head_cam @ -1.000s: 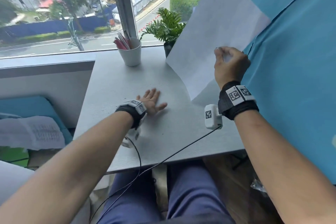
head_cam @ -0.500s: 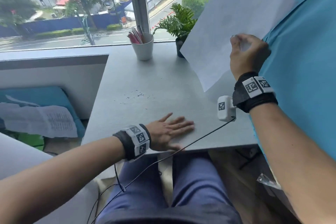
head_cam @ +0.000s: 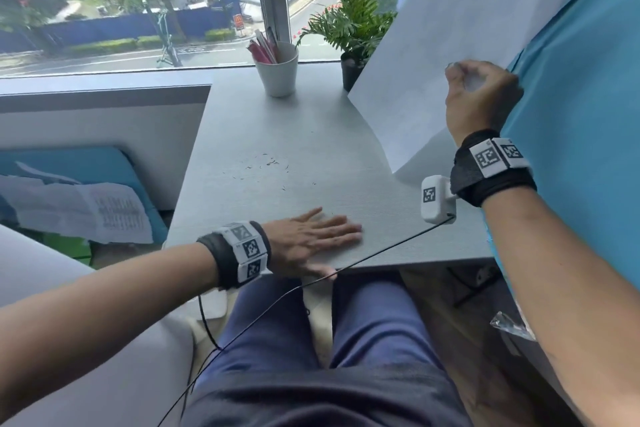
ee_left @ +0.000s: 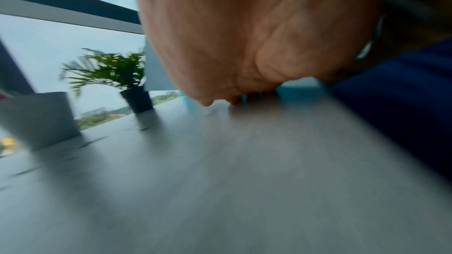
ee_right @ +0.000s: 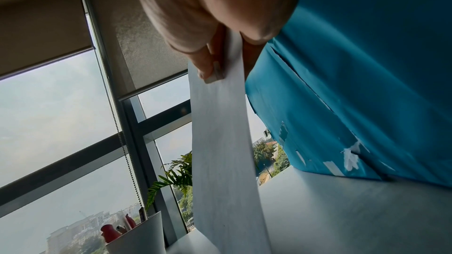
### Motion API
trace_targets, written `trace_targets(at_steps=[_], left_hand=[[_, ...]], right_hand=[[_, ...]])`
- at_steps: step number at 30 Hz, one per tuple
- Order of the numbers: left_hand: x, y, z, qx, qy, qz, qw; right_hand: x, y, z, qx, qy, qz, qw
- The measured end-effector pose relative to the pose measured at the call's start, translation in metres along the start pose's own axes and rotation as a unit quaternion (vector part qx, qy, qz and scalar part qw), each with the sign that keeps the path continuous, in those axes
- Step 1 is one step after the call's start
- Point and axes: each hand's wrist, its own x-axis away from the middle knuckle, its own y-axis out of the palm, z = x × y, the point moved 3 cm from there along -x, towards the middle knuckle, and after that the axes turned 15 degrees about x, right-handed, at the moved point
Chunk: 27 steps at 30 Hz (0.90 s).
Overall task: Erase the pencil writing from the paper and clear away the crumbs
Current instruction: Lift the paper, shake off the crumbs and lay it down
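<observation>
A white sheet of paper [head_cam: 446, 45] is held up off the grey desk [head_cam: 277, 121], tilted, at the right. My right hand [head_cam: 479, 97] pinches its right edge; in the right wrist view the thumb and fingers [ee_right: 208, 64] clamp the paper [ee_right: 222, 151]. My left hand [head_cam: 311, 239] lies flat with straight fingers on the desk near its front edge, thumb over the edge. Small dark eraser crumbs [head_cam: 270, 163] are scattered on the desk behind the left hand. The left wrist view is blurred, showing the palm [ee_left: 232, 35] above the desk surface [ee_left: 220, 180].
A white cup [head_cam: 277, 71] with pens and a potted plant [head_cam: 349, 31] stand at the desk's back by the window. A blue panel [head_cam: 581, 97] lines the right side. Printed papers [head_cam: 86, 211] lie on a blue surface to the left.
My left hand has slid from the middle of the desk toward the front edge and to the right. The crumbs it covered now lie in the open. The right hand still holds the paper up.
</observation>
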Motion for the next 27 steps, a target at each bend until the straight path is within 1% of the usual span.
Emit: trace_targets(at_steps=[1,2,3,5,6,7,8,10,11,12,13,14,15,17,19,20,21,22,23,25,27], left_hand=[[0.005,-0.004,-0.015,0.005,-0.027,0.010,1.000],[0.011,-0.010,-0.033,0.007,-0.072,0.020,0.997],[0.018,-0.018,-0.052,0.004,-0.132,0.026,0.991],[0.035,-0.034,-0.082,-0.004,-0.251,0.046,0.967],[0.041,-0.038,-0.086,-0.007,-0.279,0.058,0.959],[0.042,-0.038,-0.081,-0.015,-0.268,0.064,0.961],[0.039,-0.033,-0.068,-0.027,-0.222,0.063,0.973],[0.029,-0.016,-0.032,-0.035,-0.082,0.034,0.995],[0.026,-0.007,-0.017,-0.032,-0.021,0.014,0.999],[0.026,0.000,-0.009,-0.026,0.019,-0.002,0.999],[0.029,0.004,-0.009,-0.014,0.031,-0.011,0.999],[0.035,0.004,-0.017,-0.001,0.019,-0.012,1.000],[0.041,0.000,-0.033,0.006,-0.013,-0.004,1.000],[0.054,-0.013,-0.071,-0.002,-0.116,0.015,0.993],[0.063,-0.028,-0.102,-0.023,-0.220,0.034,0.975],[0.062,-0.036,-0.106,-0.024,-0.251,0.050,0.967],[0.056,-0.044,-0.102,-0.018,-0.256,0.067,0.964],[0.045,-0.049,-0.089,-0.012,-0.235,0.079,0.969],[0.030,-0.051,-0.071,-0.008,-0.197,0.083,0.977],[-0.007,-0.045,-0.028,-0.001,-0.109,0.064,0.992],[-0.043,-0.030,0.007,0.015,-0.052,0.022,0.998]], right_hand=[[0.000,-0.002,0.000,0.003,0.000,-0.001,1.000],[0.000,-0.003,0.000,0.006,-0.001,-0.002,1.000],[0.001,-0.004,0.001,0.007,-0.003,-0.004,1.000],[0.002,-0.005,0.003,0.008,-0.005,-0.004,1.000],[0.003,-0.004,0.004,0.009,-0.004,-0.006,1.000],[0.004,-0.003,0.004,0.012,-0.004,-0.010,1.000],[0.004,-0.001,0.005,0.017,-0.003,-0.014,1.000],[0.004,0.000,0.007,0.021,-0.001,-0.020,1.000],[0.004,0.000,0.007,0.022,-0.002,-0.020,1.000],[0.003,0.001,0.008,0.023,-0.004,-0.019,1.000],[0.002,0.001,0.007,0.022,-0.005,-0.018,1.000],[0.001,0.000,0.006,0.022,-0.005,-0.016,1.000],[0.000,-0.001,0.005,0.024,-0.005,-0.015,1.000],[-0.003,-0.003,0.006,0.032,-0.002,-0.014,0.999],[-0.003,-0.003,0.007,0.037,0.000,-0.011,0.999],[-0.003,-0.002,0.008,0.037,0.000,-0.007,0.999],[-0.002,0.000,0.008,0.035,0.000,-0.005,0.999],[-0.001,0.002,0.008,0.033,0.000,-0.005,0.999],[0.000,0.005,0.008,0.031,-0.001,-0.007,0.999],[0.002,0.010,0.008,0.031,-0.005,-0.013,0.999],[0.002,0.013,0.007,0.037,-0.010,-0.016,0.999]])
